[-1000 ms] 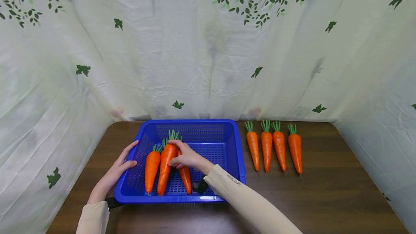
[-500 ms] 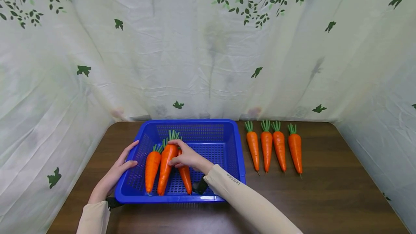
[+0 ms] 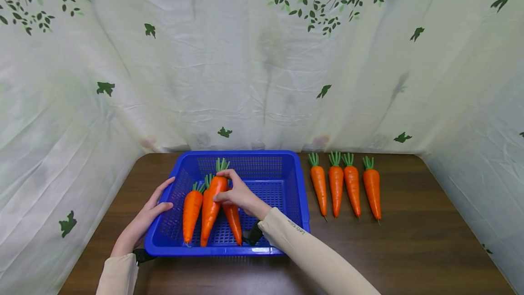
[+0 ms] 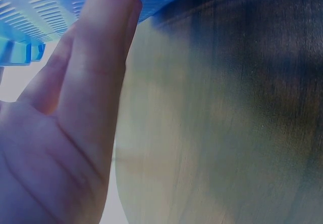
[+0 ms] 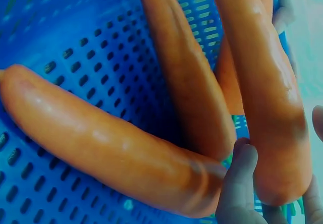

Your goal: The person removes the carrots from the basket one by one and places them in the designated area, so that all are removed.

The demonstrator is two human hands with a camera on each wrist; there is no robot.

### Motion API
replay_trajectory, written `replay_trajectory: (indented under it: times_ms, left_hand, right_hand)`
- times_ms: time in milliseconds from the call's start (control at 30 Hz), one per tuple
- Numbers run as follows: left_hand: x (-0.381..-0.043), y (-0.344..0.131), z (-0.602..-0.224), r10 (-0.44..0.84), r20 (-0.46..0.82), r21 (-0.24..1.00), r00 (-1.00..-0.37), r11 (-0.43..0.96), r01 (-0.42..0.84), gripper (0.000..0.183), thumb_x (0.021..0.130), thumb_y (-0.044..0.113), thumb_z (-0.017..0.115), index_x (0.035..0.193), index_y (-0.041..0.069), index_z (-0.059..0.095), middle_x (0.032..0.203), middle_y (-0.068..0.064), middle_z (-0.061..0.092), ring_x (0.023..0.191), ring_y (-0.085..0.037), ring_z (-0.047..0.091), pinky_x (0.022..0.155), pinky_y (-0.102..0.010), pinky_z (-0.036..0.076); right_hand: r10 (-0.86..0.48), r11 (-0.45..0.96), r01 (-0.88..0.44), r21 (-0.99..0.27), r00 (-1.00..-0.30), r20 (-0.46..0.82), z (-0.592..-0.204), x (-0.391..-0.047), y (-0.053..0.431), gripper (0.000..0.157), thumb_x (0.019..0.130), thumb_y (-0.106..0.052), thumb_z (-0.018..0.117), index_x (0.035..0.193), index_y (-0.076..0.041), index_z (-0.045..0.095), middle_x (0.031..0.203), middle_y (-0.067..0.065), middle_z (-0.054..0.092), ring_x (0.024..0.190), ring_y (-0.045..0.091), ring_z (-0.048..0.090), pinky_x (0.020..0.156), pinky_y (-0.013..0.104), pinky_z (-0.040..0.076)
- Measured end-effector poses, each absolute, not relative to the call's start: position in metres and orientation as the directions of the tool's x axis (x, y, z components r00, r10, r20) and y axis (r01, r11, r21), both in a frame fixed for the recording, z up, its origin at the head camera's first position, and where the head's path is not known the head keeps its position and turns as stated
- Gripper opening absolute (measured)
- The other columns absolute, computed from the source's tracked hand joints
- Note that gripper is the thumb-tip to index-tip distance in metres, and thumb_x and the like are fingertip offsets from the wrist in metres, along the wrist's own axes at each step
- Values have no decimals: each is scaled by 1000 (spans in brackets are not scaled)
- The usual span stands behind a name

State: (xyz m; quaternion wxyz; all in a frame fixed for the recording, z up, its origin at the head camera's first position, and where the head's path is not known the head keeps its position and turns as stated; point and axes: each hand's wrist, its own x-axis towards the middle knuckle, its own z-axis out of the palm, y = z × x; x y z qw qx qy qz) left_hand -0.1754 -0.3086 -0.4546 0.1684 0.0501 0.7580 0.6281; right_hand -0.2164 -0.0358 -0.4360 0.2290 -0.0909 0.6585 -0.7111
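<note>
In the head view, my right hand pinches a carrot by its upper end, thumb on one side and fingertips near the green top. This carrot overlaps another carrot behind it. One more carrot lies to its left, and another carrot to its right, all inside a blue plastic basket. The right wrist view shows the gripped carrot raised beside the others, with my thumb against it. My left hand holds the basket's left side, thumb at the rim and fingers along the outer wall.
Several carrots lie in a row on the brown wooden table right of the basket, green tops pointing away. A pale curtain printed with leaves hangs behind the table and at both sides.
My right hand has raised the carrot slightly, away from me and to the right, uncovering more of the carrot behind it. The left hand and basket have stayed in place.
</note>
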Motion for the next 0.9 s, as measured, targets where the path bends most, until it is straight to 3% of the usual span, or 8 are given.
replay_trajectory:
  times_ms: [300,900]
  left_hand:
    - [-174,-308,-455,295,-180,971,-938,204,-123,64,101,20,42,153,32,7,152,-23,0,122,-57,32,82,-61,47]
    - [-174,-309,-455,302,-170,974,-938,198,-113,64,102,19,41,153,33,7,152,-23,2,121,-52,35,84,-59,47]
  right_hand:
    - [-443,-63,197,-978,-884,-149,-427,-213,-31,56,81,5,68,129,-13,46,135,6,37,85,27,63,77,50,53]
    - [-412,-123,127,-984,-909,-66,-403,-206,1,57,81,-1,68,131,-13,44,132,11,37,85,30,64,75,48,54]
